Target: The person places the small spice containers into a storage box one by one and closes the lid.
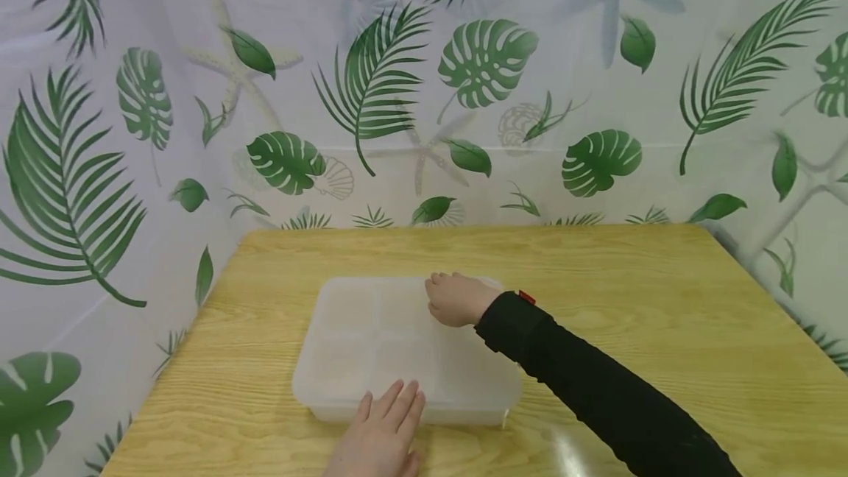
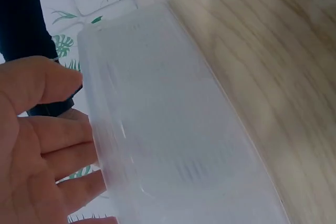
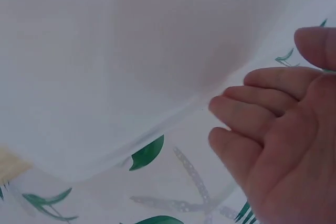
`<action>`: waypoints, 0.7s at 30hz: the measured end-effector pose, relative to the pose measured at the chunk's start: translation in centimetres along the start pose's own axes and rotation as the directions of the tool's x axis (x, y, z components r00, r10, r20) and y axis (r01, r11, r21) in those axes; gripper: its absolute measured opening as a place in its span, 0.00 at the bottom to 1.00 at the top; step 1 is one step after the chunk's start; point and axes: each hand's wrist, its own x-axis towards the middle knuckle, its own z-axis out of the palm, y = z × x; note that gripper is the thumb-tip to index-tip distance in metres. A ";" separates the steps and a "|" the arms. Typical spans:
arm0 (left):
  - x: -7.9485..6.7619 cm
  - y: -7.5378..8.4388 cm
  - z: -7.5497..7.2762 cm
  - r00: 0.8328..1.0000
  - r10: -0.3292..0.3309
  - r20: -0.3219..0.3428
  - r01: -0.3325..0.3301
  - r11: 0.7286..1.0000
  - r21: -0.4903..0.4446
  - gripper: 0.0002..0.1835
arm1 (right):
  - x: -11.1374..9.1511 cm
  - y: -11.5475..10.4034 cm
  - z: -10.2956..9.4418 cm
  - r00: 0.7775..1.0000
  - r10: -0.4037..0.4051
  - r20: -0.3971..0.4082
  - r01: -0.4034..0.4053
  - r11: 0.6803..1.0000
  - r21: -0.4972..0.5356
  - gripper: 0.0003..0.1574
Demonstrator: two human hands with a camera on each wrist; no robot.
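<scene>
A translucent white plastic box (image 1: 404,348) with a flat lid sits on the table, its lid faintly marked into several sections. My left hand (image 1: 380,429) is at the near side, with extended fingers touching the front edge of the lid. The left wrist view shows the fingertips of that hand (image 2: 47,145) against the box's side wall (image 2: 157,108). Over the far right part of the lid is my right hand (image 1: 460,300), its fingers slightly bent. In the right wrist view, the right hand (image 3: 283,135) has its fingertips by the lid (image 3: 121,51), pinching nothing. Whatever is inside the box is hidden.
The wood-grain table (image 1: 629,330) extends on both sides of the box. Behind and beside it hangs a white cloth (image 1: 397,190) printed with green leaves, shells and starfish. The black right sleeve (image 1: 596,389) crosses over the table's right half.
</scene>
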 end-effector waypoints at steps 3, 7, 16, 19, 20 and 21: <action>-0.3 0.0 0.3 0.999 0.005 -0.049 -0.003 1.000 0.027 0.32 | 0.4 -0.6 -0.6 1.000 0.004 0.025 -0.004 1.000 0.014 0.26; -0.6 0.0 0.6 0.993 0.027 -0.117 -0.020 0.998 0.062 0.29 | 0.7 -1.0 -1.2 0.996 0.023 0.084 -0.028 0.998 0.061 0.27; -0.7 -0.5 0.9 0.979 0.074 -0.187 -0.062 0.996 0.072 0.28 | 0.1 0.6 -0.8 0.992 -0.016 0.127 -0.015 0.972 0.236 0.31; -0.7 -1.5 0.4 0.988 0.054 -0.148 -0.062 0.997 -0.053 0.29 | -1.2 1.8 -0.5 0.997 -0.035 0.075 0.011 0.955 0.295 0.33; -0.8 -2.0 0.1 0.989 0.030 -0.143 -0.045 0.993 -0.106 0.30 | -1.9 2.2 -0.4 0.998 -0.043 0.050 0.025 0.950 0.312 0.33; -1.0 -2.6 -0.1 0.987 -0.002 -0.160 -0.023 0.988 -0.154 0.31 | -2.6 2.5 -0.3 0.999 -0.048 0.022 0.038 0.946 0.322 0.33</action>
